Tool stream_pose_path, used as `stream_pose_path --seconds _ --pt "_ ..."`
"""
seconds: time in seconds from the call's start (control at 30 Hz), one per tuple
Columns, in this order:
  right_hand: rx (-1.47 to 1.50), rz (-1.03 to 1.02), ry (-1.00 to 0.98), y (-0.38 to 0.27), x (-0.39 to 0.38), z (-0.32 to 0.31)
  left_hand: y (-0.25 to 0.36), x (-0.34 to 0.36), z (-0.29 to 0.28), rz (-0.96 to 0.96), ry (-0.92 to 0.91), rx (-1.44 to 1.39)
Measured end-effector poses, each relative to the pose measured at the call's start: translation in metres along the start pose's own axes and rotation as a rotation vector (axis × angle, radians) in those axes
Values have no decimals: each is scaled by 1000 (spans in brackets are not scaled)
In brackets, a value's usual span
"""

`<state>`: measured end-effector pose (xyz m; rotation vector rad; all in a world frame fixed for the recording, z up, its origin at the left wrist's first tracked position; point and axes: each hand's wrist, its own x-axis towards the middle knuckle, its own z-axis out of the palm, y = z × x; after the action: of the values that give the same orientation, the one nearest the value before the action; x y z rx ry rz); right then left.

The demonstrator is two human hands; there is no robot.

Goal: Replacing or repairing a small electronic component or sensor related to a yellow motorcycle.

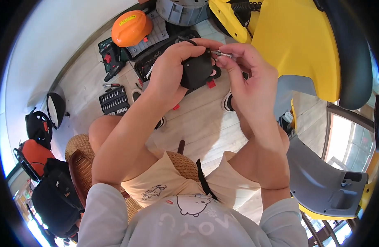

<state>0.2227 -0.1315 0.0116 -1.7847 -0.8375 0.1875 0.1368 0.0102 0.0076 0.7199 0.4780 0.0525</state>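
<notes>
Up in front of me, my left hand (pixel 166 74) is closed round a black flat-faced part (pixel 197 72) that has a black cable or loop at its top. My right hand (pixel 255 76) pinches a slim silver metal piece (pixel 223 54) between thumb and fingers. Its tip meets the upper right edge of the black part; whether it enters a hole or only touches is too small to tell. A dark rounded bit (pixel 215 72) sticks out at the part's right side, below the right thumb.
Beyond my hands lies an open black toolbox (pixel 146 61), with an orange hard hat (pixel 131 29) behind it. At left on the floor are a cordless drill (pixel 111 59) and a socket set (pixel 114 101). A yellow vehicle body (pixel 298 41) stands right, a grey panel (pixel 321 177) nearer.
</notes>
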Motion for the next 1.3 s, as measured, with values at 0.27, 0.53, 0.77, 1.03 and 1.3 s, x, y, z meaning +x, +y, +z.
stream_pose_path --seconds 0.27,0.53,0.77,1.03,1.3 --pt "-65 -92 13 -6 -2 5 0 -8 -6 80 -55 51" --pt "-156 -146 23 -10 -5 8 0 -12 -5 98 -35 15" --pt "-169 -112 43 -13 -7 11 -1 -14 -4 147 -5 63" --pt "-300 -311 32 -12 -5 9 -1 -13 -5 179 23 190" --pt "-244 -193 62 -18 -8 12 0 -23 2 307 85 588"
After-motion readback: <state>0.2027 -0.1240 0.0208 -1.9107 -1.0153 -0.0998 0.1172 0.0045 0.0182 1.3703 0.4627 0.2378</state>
